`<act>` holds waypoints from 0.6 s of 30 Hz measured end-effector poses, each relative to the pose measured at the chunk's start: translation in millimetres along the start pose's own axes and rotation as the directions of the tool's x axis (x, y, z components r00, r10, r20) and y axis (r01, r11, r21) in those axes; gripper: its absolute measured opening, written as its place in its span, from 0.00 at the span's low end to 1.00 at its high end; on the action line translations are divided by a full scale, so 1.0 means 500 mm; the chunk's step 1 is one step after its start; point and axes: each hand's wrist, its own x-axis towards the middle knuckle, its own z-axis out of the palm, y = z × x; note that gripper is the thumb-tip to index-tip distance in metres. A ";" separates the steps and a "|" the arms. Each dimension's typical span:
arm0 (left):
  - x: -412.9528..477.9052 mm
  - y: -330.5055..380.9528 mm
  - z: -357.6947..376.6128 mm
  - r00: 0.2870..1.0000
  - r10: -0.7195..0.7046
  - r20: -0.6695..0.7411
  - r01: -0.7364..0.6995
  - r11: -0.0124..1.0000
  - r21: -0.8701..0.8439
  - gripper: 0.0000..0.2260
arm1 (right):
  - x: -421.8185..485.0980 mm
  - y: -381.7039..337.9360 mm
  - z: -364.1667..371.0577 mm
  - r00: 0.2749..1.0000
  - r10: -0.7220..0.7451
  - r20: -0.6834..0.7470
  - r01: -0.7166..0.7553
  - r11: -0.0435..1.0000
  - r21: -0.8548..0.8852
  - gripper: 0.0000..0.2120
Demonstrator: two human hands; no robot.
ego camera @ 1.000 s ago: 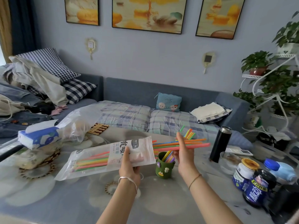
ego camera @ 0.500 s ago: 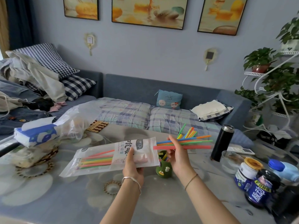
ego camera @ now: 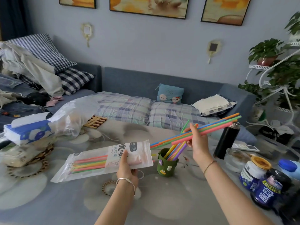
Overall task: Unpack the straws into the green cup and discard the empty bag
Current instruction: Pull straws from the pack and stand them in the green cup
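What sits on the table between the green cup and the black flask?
Nothing on the table: in the head view, bare tabletop separates green cup from black flask; only the right hand crosses above.

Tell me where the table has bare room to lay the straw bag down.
Bare: the near table in front of the left hand, and the patch between both forearms, before the green cup. Crowded: the jars at right, the tissue pack at left.

Glass-topped table (ego camera: 68,207) with floral pattern. Bearing green cup (ego camera: 166,164), black flask (ego camera: 226,140), jars (ego camera: 254,172), tissue pack (ego camera: 27,130), clear bag (ego camera: 73,117).
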 end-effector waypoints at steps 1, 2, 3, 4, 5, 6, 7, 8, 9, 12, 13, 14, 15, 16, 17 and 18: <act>0.006 -0.002 -0.001 1.000 0.004 -0.002 -0.004 1.000 0.009 0.09 | 0.010 -0.006 -0.002 1.000 -0.026 -0.015 0.025 1.000 -0.014 0.16; 0.012 -0.004 -0.002 1.000 0.004 -0.005 -0.004 1.000 0.014 0.08 | 0.020 -0.010 -0.004 0.998 -0.052 -0.026 0.051 0.998 -0.025 0.16; 0.015 -0.004 -0.003 1.000 0.006 -0.005 -0.006 1.000 0.014 0.08 | 0.027 -0.016 -0.006 0.996 -0.079 -0.036 0.078 0.996 -0.043 0.16; 0.019 -0.006 -0.003 1.000 0.009 -0.004 -0.009 1.000 0.006 0.10 | 0.035 -0.019 -0.007 0.993 -0.106 -0.045 0.103 0.992 -0.066 0.16; 0.026 -0.006 -0.003 1.000 0.015 -0.008 -0.015 1.000 -0.001 0.12 | 0.043 -0.022 -0.008 0.990 -0.127 -0.053 0.122 0.989 -0.084 0.17; 0.032 -0.008 -0.003 1.000 0.018 -0.010 -0.018 1.000 -0.003 0.14 | 0.051 -0.024 -0.009 0.988 -0.141 -0.061 0.135 0.986 -0.094 0.17; 0.035 -0.008 -0.003 1.000 0.022 -0.010 -0.022 1.000 -0.004 0.14 | 0.057 -0.026 -0.010 0.987 -0.148 -0.067 0.141 0.985 -0.099 0.17; 0.041 -0.010 -0.003 1.000 0.022 -0.012 -0.022 1.000 -0.003 0.14 | 0.063 -0.026 -0.010 0.985 -0.156 -0.075 0.148 0.984 -0.100 0.17; 0.043 -0.011 -0.003 1.000 0.021 -0.012 -0.021 1.000 -0.003 0.14 | 0.068 -0.027 -0.011 0.981 -0.171 -0.087 0.162 0.982 -0.099 0.17; 0.053 -0.016 -0.003 1.000 0.011 -0.006 -0.011 1.000 -0.001 0.14 | 0.083 -0.025 -0.014 0.952 -0.276 -0.129 0.256 0.954 -0.153 0.18; 0.056 -0.017 -0.004 1.000 0.010 -0.007 -0.010 1.000 0.002 0.14 | 0.087 -0.023 -0.015 0.938 -0.319 -0.133 0.292 0.938 -0.190 0.18; 0.059 -0.020 -0.004 1.000 0.008 -0.011 -0.008 1.000 0.009 0.13 | 0.092 -0.020 -0.014 0.929 -0.348 -0.128 0.314 0.921 -0.228 0.18; 0.062 -0.023 -0.005 1.000 0.004 -0.015 -0.004 1.000 0.019 0.12 | 0.097 -0.015 -0.014 0.925 -0.363 -0.112 0.324 0.907 -0.269 0.18; 0.062 -0.025 -0.004 1.000 0.001 -0.018 -0.001 0.999 0.032 0.10 | 0.100 -0.008 -0.011 0.926 -0.366 -0.088 0.323 0.893 -0.312 0.18; 0.062 -0.029 -0.004 1.000 -0.002 -0.018 0.003 0.999 0.045 0.08 | 0.102 0.002 -0.007 0.933 -0.356 -0.057 0.313 0.878 -0.361 0.19; 0.060 -0.032 -0.003 1.000 -0.006 -0.016 0.007 0.999 0.053 0.07 | 0.102 0.015 -0.003 0.942 -0.336 -0.021 0.298 0.862 -0.409 0.20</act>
